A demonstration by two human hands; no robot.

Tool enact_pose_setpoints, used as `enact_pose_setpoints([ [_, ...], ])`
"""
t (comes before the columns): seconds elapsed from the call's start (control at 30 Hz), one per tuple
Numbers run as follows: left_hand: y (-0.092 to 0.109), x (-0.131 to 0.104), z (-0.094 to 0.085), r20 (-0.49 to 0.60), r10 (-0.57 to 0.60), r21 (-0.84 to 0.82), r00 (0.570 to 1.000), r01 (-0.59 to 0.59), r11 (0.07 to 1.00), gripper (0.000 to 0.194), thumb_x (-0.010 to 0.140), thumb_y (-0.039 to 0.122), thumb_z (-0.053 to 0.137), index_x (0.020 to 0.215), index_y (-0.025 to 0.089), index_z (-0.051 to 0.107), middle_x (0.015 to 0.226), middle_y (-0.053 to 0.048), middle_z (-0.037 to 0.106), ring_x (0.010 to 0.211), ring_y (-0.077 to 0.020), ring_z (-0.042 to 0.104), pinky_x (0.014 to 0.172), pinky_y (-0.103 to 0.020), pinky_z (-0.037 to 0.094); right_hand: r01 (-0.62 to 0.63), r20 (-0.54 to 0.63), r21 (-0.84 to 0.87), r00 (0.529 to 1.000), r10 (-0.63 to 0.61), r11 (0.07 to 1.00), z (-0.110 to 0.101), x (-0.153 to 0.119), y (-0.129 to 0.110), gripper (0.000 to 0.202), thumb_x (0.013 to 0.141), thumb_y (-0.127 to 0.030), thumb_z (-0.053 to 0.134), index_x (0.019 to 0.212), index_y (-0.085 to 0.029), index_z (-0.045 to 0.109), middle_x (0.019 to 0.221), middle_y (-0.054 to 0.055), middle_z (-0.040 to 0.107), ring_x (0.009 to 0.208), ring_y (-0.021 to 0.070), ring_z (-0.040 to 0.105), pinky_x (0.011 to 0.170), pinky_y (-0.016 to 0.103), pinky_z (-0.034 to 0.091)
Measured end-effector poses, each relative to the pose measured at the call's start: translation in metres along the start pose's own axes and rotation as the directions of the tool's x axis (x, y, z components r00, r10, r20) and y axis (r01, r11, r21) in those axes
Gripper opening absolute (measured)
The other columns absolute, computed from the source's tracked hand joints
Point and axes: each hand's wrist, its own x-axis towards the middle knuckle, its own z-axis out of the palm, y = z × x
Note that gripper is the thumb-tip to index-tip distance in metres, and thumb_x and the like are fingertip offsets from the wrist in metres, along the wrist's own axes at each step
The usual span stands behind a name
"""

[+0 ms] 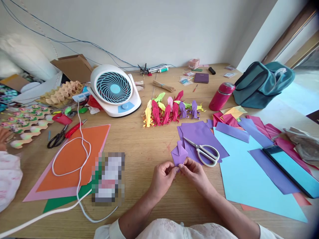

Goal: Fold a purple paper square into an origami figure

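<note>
A small piece of folded purple paper [178,155] is held up over the front middle of the table. My left hand [163,176] pinches its lower left edge, and my right hand [195,174] pinches the lower right, with the thumbs close together. Just behind and to the right lie purple paper sheets [216,146], with white-handled scissors [205,154] resting on them. Farther back stand several folded paper figures [166,114] in yellow, pink, green and purple.
A white fan [113,89] stands at the back left. Orange paper [72,159], a white cable [82,166] and a blurred-out phone [108,179] lie left. Light blue paper [249,186], a dark phone [291,169], a red flask [221,96] and a teal bag [261,86] are right.
</note>
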Motion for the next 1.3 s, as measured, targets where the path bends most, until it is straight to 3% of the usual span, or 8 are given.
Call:
enact_pose_setpoints([
  [0.17,-0.003,0.000,0.002,0.015,-0.018,-0.013,1.000,0.018,1.000,0.031,0.086,0.039,0.065,0.066,0.015,0.062,0.057,0.004,0.049,0.053,-0.0084,0.038,0.051,-0.021,0.030,0.004,-0.047,0.033,0.999,-0.003,0.999,0.000,-0.001,0.003,0.047,0.072,-0.057,0.080,0.070,-0.019,0.053,0.061,-0.004,0.051,0.058,0.0099,0.042,0.058,0.025,0.036],
  [0.33,-0.005,-0.001,0.000,0.037,0.025,0.033,0.999,-0.026,0.999,0.032,0.089,0.039,0.062,0.067,0.014,0.064,0.057,0.004,0.047,0.054,-0.0085,0.038,0.053,-0.021,0.030,0.028,-0.005,0.021,1.000,-0.028,0.999,0.000,0.000,0.001,0.044,0.075,-0.055,0.079,0.069,-0.019,0.055,0.062,-0.003,0.051,0.059,0.0102,0.043,0.059,0.025,0.037],
  [0.5,-0.005,0.002,-0.001,0.077,-0.019,0.004,0.997,0.019,1.000,0.036,0.087,0.043,0.063,0.065,0.015,0.058,0.056,0.004,0.042,0.055,-0.0087,0.035,0.053,-0.022,0.028,0.020,0.006,0.048,1.000,-0.021,0.999,-0.002,0.002,0.008,0.044,0.075,-0.056,0.078,0.072,-0.019,0.054,0.066,-0.002,0.054,0.060,0.0112,0.046,0.059,0.025,0.038],
  [0.67,-0.006,0.006,-0.002,0.016,0.033,-0.003,0.999,-0.033,0.999,0.039,0.085,0.044,0.065,0.064,0.018,0.046,0.060,0.005,0.036,0.058,-0.0091,0.032,0.054,-0.023,0.026,0.073,-0.018,-0.021,0.997,-0.074,0.997,-0.005,0.003,0.013,0.044,0.077,-0.056,0.077,0.072,-0.019,0.053,0.067,-0.002,0.054,0.062,0.0115,0.045,0.061,0.025,0.039],
  [0.8,-0.006,0.007,-0.005,-0.003,0.059,-0.033,0.998,-0.059,0.998,0.037,0.087,0.044,0.063,0.066,0.019,0.045,0.060,0.006,0.034,0.057,-0.0091,0.031,0.053,-0.023,0.025,0.087,0.046,-0.091,0.995,-0.083,0.992,-0.008,0.002,0.013,0.041,0.081,-0.054,0.073,0.074,-0.018,0.056,0.068,-0.002,0.054,0.064,0.0117,0.045,0.062,0.025,0.038],
  [0.97,-0.004,0.007,-0.006,0.027,0.012,-0.119,1.000,-0.009,0.993,0.037,0.087,0.048,0.063,0.071,0.018,0.050,0.058,0.006,0.039,0.054,-0.0084,0.033,0.052,-0.022,0.026,0.096,0.093,-0.124,0.992,-0.085,0.988,-0.008,-0.001,0.006,0.040,0.083,-0.056,0.070,0.080,-0.017,0.062,0.072,0.000,0.059,0.068,0.0137,0.049,0.065,0.027,0.041],
  [1.13,-0.003,0.008,-0.007,0.025,0.010,-0.131,1.000,-0.007,0.991,0.035,0.087,0.047,0.065,0.072,0.017,0.054,0.056,0.006,0.044,0.051,-0.0076,0.036,0.050,-0.021,0.028,0.042,0.093,-0.128,0.995,-0.030,0.991,-0.010,-0.002,-0.007,0.049,0.085,-0.065,0.063,0.072,-0.018,0.061,0.068,0.000,0.057,0.067,0.0148,0.050,0.068,0.028,0.040],
  [1.3,-0.001,0.007,-0.007,0.050,-0.011,-0.203,0.999,0.021,0.979,0.033,0.085,0.046,0.069,0.077,0.015,0.059,0.056,0.005,0.050,0.050,-0.0065,0.036,0.049,-0.020,0.028,-0.012,0.150,0.011,0.989,0.010,1.000,-0.012,-0.001,-0.004,0.042,0.081,-0.060,0.072,0.083,-0.018,0.065,0.074,0.000,0.059,0.069,0.0136,0.050,0.069,0.027,0.041],
])
